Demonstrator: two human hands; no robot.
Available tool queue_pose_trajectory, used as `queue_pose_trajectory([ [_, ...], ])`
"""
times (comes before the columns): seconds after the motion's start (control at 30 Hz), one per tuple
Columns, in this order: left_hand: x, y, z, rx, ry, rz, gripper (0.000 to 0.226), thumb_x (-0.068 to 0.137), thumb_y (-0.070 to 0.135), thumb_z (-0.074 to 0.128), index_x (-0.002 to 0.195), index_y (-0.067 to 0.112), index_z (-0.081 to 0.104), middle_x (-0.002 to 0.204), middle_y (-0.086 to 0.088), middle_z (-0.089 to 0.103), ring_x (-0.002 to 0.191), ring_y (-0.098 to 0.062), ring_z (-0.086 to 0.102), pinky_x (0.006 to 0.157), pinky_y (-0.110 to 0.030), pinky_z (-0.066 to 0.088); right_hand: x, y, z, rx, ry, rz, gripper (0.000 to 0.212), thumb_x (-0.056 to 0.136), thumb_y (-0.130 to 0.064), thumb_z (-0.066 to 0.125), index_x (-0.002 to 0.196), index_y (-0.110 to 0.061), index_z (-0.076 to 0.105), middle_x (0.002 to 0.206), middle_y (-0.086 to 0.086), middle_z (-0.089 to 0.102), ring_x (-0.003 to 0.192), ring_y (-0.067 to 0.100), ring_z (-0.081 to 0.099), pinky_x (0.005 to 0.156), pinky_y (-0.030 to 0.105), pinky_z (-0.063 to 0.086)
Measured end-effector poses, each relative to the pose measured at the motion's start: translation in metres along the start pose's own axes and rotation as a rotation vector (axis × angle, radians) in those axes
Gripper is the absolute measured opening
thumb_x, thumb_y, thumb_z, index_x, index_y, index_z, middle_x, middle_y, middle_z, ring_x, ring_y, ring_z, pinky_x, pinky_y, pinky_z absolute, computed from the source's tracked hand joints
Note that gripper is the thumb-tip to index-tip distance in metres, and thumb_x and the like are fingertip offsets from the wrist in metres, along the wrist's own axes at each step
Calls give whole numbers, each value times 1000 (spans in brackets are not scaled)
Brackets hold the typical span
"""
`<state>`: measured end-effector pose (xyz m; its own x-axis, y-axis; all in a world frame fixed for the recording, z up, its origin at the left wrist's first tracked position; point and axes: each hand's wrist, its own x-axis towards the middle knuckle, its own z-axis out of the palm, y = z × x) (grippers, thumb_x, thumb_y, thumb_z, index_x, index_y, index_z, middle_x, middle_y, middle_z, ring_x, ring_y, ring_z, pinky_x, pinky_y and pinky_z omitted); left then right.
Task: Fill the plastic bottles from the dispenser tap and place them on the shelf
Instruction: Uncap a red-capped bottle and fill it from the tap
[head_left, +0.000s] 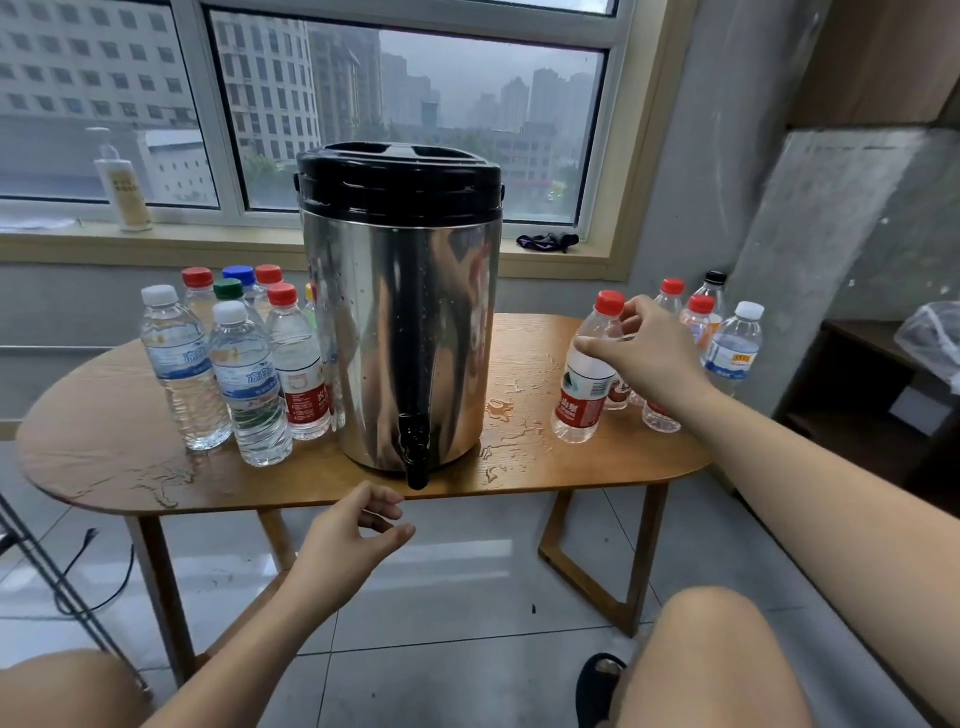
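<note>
Steel dispenser (400, 332), clear bottles (249, 384), wet oval table (104, 447)

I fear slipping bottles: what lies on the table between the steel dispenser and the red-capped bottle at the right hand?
Head view: only water puddles on the wooden table between the steel dispenser and the clear red-capped plastic bottle.

right hand (644, 358) covers part of right bottle cluster (736, 348); dispenser (400, 312) hides most of a yellow-capped bottle (310, 294); shelf (852, 332) cut by right edge; label fine print (304, 397) unreadable.
</note>
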<state>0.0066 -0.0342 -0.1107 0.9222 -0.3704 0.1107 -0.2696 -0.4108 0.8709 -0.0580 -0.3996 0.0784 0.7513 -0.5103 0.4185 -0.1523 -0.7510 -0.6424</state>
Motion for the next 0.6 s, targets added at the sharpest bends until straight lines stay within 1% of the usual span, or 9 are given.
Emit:
queue_pose_trajectory([
  [0.07, -2, 1, -1, -2, -5, -1, 30, 88, 30, 90, 110, 36, 70, 103, 18, 75, 93, 1, 71, 75, -22, 55, -16, -18, 4, 52, -54, -42, 58, 83, -49, 90, 125, -20, 63, 113, -4, 71, 100, 14, 69, 79, 31, 59],
  [0.17, -3, 3, -3, -15, -14, -4, 30, 89, 31, 90, 111, 36, 70, 105, 20, 75, 96, -1, 72, 76, -23, 56, -43, -44, 10, 106, -127, -89, 52, 82, -52, 90, 119, -25, 64, 105, -9, 71, 93, 6, 68, 77, 28, 58],
  [0.27, -5, 5, -5, -24, -7, -7, 30, 88, 32, 90, 110, 36, 70, 104, 16, 76, 96, -3, 72, 75, -21, 54, -70, -61, 19, 183, -224, -107, 48, 81, -52, 89, 115, -29, 66, 101, -8, 71, 90, 9, 70, 76, 28, 60],
  [0.33, -6, 6, -6, -21, 2, -14, 29, 89, 33, 90, 109, 35, 69, 104, 13, 76, 95, -1, 72, 75, -23, 56, -87, -67, 30, 208, -279, -112, 47, 79, -54, 90, 113, -29, 67, 99, -9, 72, 89, 9, 70, 77, 29, 60],
  [0.43, -7, 9, -8, -30, 17, -19, 26, 89, 35, 89, 107, 34, 69, 103, 15, 76, 94, -1, 71, 77, -27, 59, -111, -64, 53, 222, -378, -97, 45, 79, -52, 91, 111, -31, 68, 98, -11, 73, 90, 8, 70, 78, 30, 60],
  [0.5, -8, 10, -9, -39, 16, -9, 24, 91, 35, 88, 106, 33, 69, 103, 17, 76, 95, -1, 71, 82, -30, 59, -128, -57, 73, 218, -435, -93, 44, 79, -53, 91, 112, -35, 67, 97, -15, 73, 91, 6, 70, 80, 30, 60],
  [0.6, -11, 12, -10, -75, 15, 18, 19, 95, 32, 84, 107, 32, 70, 103, 15, 78, 98, -3, 72, 89, -35, 58, -152, -40, 103, 250, -499, -82, 42, 78, -54, 90, 110, -41, 67, 97, -16, 73, 91, 4, 69, 83, 32, 61],
])
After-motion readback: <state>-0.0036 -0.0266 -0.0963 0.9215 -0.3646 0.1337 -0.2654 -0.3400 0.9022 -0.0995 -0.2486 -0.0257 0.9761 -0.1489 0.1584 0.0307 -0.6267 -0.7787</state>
